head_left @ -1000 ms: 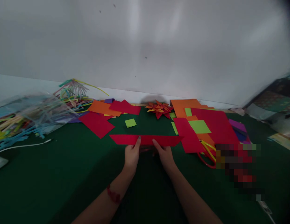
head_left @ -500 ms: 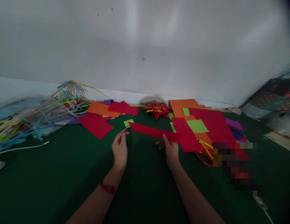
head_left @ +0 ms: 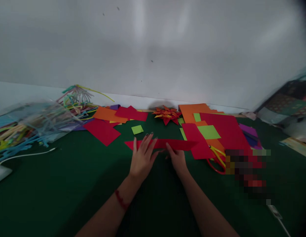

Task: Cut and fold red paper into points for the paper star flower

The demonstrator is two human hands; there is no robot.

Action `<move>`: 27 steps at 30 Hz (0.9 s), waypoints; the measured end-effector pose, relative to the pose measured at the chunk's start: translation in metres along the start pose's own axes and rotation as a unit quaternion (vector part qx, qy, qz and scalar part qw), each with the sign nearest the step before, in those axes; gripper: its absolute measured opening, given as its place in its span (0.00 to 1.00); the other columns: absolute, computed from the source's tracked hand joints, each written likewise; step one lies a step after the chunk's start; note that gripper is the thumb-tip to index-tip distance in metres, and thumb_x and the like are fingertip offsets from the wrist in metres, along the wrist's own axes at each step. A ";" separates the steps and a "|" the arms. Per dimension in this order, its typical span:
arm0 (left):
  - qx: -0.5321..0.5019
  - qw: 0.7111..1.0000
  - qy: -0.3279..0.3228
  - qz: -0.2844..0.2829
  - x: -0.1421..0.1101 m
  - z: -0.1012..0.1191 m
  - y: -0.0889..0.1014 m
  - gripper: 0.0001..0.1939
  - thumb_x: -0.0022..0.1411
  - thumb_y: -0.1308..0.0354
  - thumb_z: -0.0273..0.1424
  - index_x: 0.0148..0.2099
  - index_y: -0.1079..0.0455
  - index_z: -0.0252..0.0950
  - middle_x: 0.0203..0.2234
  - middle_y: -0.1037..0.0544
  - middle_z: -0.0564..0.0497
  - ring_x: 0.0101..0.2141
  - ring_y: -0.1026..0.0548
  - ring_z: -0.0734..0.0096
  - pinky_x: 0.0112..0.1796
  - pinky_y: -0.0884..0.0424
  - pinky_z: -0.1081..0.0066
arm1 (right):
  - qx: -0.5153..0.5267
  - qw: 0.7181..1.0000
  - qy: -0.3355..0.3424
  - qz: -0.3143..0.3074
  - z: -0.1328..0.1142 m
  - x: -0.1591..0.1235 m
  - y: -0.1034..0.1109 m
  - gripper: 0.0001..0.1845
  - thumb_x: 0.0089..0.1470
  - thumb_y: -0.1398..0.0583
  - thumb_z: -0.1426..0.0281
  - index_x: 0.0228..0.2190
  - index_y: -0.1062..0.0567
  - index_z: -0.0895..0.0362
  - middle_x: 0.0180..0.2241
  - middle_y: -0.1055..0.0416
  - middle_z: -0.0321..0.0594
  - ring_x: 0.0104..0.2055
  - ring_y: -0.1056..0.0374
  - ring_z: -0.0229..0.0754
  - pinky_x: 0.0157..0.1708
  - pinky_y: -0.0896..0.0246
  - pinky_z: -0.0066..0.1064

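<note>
A long red paper strip point(head_left: 184, 145) with slanted ends lies crosswise in front of me. My right hand point(head_left: 177, 160) pinches its lower edge near the middle, thumb on top and the other fingers partly hidden beneath. Across the strip's left half rests my left hand point(head_left: 142, 158), fingers stretched out and spread, with a red band around its wrist. Just beyond that hand is a small lime-green paper square point(head_left: 137, 129). Farther back sits a layered red and orange paper flower point(head_left: 166, 115) with pointed petals.
Red sheets point(head_left: 102, 131) and orange paper point(head_left: 109, 116) lie at the left back; a large red sheet point(head_left: 224, 130) and lime-green pieces are at the right. Scissors with yellow and red handles point(head_left: 217, 152) lie beside a blurred-out patch. Colourful pipe cleaners point(head_left: 76, 97) fill the far left.
My left hand has moved right and forward onto the strip, its fingers now spread. The strip has shifted slightly nearer and lies more level, uncovering the lime-green square. My right hand keeps its pinch.
</note>
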State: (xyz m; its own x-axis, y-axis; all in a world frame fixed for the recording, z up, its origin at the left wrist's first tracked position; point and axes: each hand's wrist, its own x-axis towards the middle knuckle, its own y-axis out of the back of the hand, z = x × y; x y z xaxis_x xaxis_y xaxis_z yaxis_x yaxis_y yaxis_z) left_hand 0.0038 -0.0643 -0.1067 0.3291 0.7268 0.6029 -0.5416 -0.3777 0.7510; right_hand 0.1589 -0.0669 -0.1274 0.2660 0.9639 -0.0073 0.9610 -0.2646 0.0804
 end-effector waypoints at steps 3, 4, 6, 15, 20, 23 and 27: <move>-0.002 0.999 0.020 -0.029 -0.003 0.002 -0.004 0.18 0.63 0.58 0.26 0.55 0.44 0.37 0.51 0.34 0.45 0.54 0.40 0.62 0.55 0.62 0.48 | -0.042 0.998 0.041 -0.027 -0.002 -0.006 -0.001 0.15 0.43 0.41 0.57 0.23 0.25 0.56 0.21 0.28 0.38 0.21 0.35 0.39 0.24 0.40 0.31; -0.012 0.999 0.030 -0.034 -0.003 0.001 -0.005 0.16 0.64 0.59 0.27 0.52 0.40 0.37 0.47 0.30 0.47 0.50 0.36 0.64 0.56 0.61 0.50 | -0.052 0.997 0.050 -0.037 -0.003 -0.008 -0.002 0.13 0.43 0.40 0.58 0.23 0.25 0.56 0.20 0.29 0.37 0.21 0.35 0.40 0.24 0.40 0.31; -0.038 0.997 0.044 -0.051 -0.004 -0.002 -0.006 0.13 0.64 0.60 0.28 0.44 0.35 0.38 0.36 0.26 0.50 0.41 0.30 0.69 0.56 0.57 0.53 | -0.071 0.993 0.067 -0.064 -0.005 -0.010 -0.002 0.13 0.44 0.41 0.59 0.20 0.26 0.56 0.17 0.31 0.36 0.21 0.36 0.39 0.23 0.42 0.30; -0.034 0.991 0.026 -0.130 0.000 -0.018 -0.005 0.13 0.63 0.59 0.28 0.37 0.33 0.39 0.30 0.27 0.53 0.37 0.29 0.70 0.53 0.47 0.62 | -0.073 0.997 -0.005 -0.025 -0.008 -0.006 0.003 0.19 0.44 0.42 0.55 0.17 0.28 0.59 0.13 0.32 0.38 0.18 0.35 0.40 0.22 0.41 0.29; 0.038 0.989 0.010 -0.142 -0.014 0.009 -0.006 0.21 0.62 0.61 0.24 0.57 0.45 0.31 0.55 0.41 0.40 0.55 0.44 0.60 0.54 0.49 0.55 | -0.126 0.991 -0.035 0.040 0.005 -0.002 0.006 0.21 0.44 0.43 0.54 0.14 0.29 0.58 0.13 0.31 0.41 0.17 0.33 0.43 0.24 0.39 0.32; 0.026 0.978 0.019 -0.205 -0.030 0.027 -0.011 0.28 0.62 0.58 0.39 0.60 0.50 0.29 0.59 0.48 0.39 0.57 0.49 0.56 0.53 0.46 0.55 | -0.143 0.988 -0.033 0.052 0.007 -0.002 0.005 0.20 0.43 0.42 0.55 0.14 0.28 0.58 0.13 0.30 0.41 0.19 0.32 0.44 0.26 0.39 0.33; 0.020 0.964 0.035 -0.265 -0.044 0.024 -0.014 0.34 0.59 0.57 0.46 0.60 0.50 0.26 0.59 0.49 0.38 0.58 0.52 0.52 0.54 0.50 0.51 | -0.152 0.987 -0.045 0.024 0.003 -0.001 0.009 0.17 0.41 0.39 0.57 0.16 0.26 0.59 0.12 0.30 0.41 0.19 0.32 0.45 0.25 0.39 0.33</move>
State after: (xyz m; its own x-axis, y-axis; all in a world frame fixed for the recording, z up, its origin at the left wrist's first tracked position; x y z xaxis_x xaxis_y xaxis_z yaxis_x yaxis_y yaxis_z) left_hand 0.0155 -0.1044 -0.1374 0.4980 0.8596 0.1143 -0.2820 0.0359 0.9588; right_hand 0.1676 -0.0707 -0.1296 0.3293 0.9405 -0.0833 0.8835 -0.2758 0.3786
